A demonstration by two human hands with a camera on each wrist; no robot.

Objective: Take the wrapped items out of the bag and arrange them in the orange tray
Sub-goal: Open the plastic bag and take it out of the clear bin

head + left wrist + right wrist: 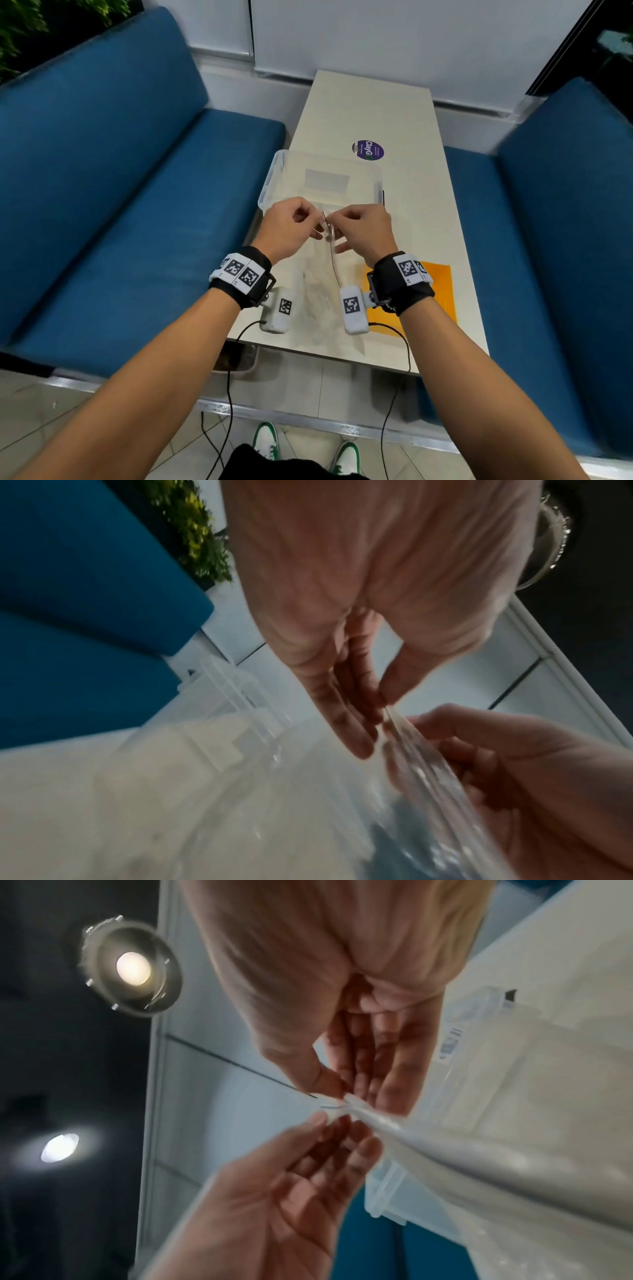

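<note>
A clear plastic bag (322, 284) hangs above the near part of the table, held up by its top edge. My left hand (310, 219) pinches that edge from the left and my right hand (340, 221) pinches it from the right, fingertips almost meeting. The left wrist view shows the left fingers (359, 710) on the bag's rim (407, 745), with the right hand (514, 764) opposite. In the right wrist view, thumb and fingers (363, 1085) nip the rim (352, 1102). The orange tray (438, 291) lies flat at the near right, partly under my right wrist. The bag's contents are too blurred to make out.
A clear plastic bin (274, 174) stands on the beige table (394, 113) just beyond my hands. A purple round sticker (367, 150) lies behind it. Blue benches (120, 205) flank the table on both sides. Cables hang from both wrist cameras.
</note>
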